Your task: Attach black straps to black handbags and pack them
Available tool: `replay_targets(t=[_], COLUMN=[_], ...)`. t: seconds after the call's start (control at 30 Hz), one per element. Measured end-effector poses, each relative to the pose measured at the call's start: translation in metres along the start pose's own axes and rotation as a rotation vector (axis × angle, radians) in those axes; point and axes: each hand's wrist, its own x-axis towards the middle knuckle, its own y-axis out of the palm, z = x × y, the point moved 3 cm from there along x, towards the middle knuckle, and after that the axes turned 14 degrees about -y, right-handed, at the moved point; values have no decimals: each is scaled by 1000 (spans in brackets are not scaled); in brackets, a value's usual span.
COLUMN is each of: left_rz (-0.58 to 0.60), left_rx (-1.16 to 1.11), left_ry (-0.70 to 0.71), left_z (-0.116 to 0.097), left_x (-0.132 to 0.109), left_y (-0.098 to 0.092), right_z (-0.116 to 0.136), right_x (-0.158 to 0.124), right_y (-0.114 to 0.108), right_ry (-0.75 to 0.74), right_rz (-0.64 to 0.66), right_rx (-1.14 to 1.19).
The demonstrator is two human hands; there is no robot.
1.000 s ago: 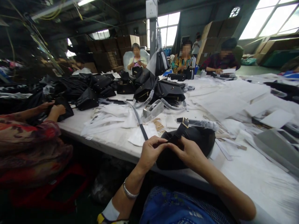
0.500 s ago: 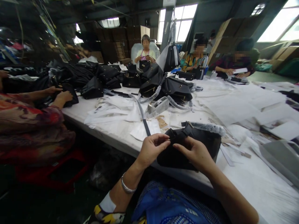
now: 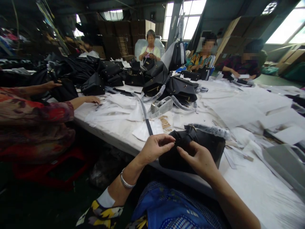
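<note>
A black bag (image 3: 209, 143) with a plastic-wrapped handle (image 3: 212, 130) lies at the near edge of the table, in front of my body. At its left end my left hand (image 3: 157, 148) is closed, thumb and fingers pinched on something too small to make out. My right hand (image 3: 199, 157) rests against the bag's front, thumb and fingers curled at its dark strap or flap; what lies between them is hidden. A dark strap (image 3: 149, 127), partly wrapped in plastic, runs away from behind my left hand.
Several black bags (image 3: 182, 89) are piled across the table beyond a clear plastic box (image 3: 160, 107). White sheets (image 3: 245, 105) cover the right side. A co-worker's hand (image 3: 92, 100) reaches over the table's left edge. Other people sit at the far side.
The co-worker at left has stretched one hand to the right over the white papers. My hands stay at the bag, with my right thumb and fingers slightly farther apart.
</note>
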Motion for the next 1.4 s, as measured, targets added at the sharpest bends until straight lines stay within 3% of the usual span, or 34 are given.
replay_targets(t=[0.2, 0.37, 0.73, 1.4], left_rz=[-48, -11, -11, -60], left_rx=[-62, -133, -71, -16], left_ry=[4, -50, -46, -102], left_z=[5, 11, 15, 14], left_x=[2, 3, 1, -3], left_y=[2, 5, 9, 11], right_z=[1, 3, -5, 7], right_x=[-2, -4, -11, -19], right_y=[2, 4, 8, 8], right_ry=[28, 36, 8, -106], right_rz=[-41, -63, -103, -143], right_rx=[-61, -11, 99, -68])
